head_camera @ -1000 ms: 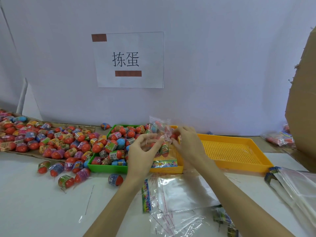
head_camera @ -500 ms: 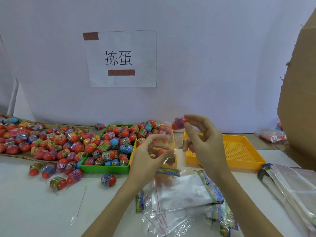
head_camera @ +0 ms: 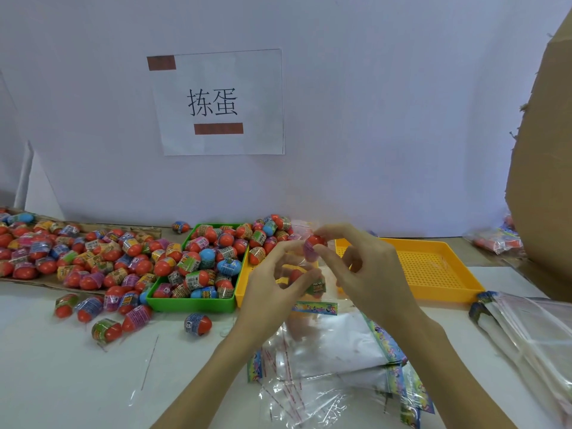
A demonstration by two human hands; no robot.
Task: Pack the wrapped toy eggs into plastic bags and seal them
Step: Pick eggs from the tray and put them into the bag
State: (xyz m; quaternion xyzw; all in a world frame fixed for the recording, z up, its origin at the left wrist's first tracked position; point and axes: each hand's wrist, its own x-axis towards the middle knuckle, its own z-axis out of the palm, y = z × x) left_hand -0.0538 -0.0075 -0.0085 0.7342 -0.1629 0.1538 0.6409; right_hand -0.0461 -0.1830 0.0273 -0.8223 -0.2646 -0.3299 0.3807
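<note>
My right hand (head_camera: 368, 274) pinches a red wrapped toy egg (head_camera: 314, 244) between thumb and fingertips, just above the mouth of a clear plastic bag (head_camera: 309, 292). My left hand (head_camera: 272, 292) holds that bag up by its rim; at least one wrapped egg (head_camera: 294, 275) shows through the plastic. Both hands hover over the near end of a yellow tray. A green tray (head_camera: 192, 301) heaped with wrapped eggs stands just to the left.
Several loose eggs (head_camera: 77, 261) lie on cardboard and the white table at left. An empty yellow mesh tray (head_camera: 433, 270) sits at right. Flat bags (head_camera: 334, 360) lie in front of me, more bags (head_camera: 532, 329) at right. A cardboard box (head_camera: 548, 181) stands at far right.
My right hand has lowered the egg from above the trays down toward the bag's mouth. The left hand keeps the bag raised.
</note>
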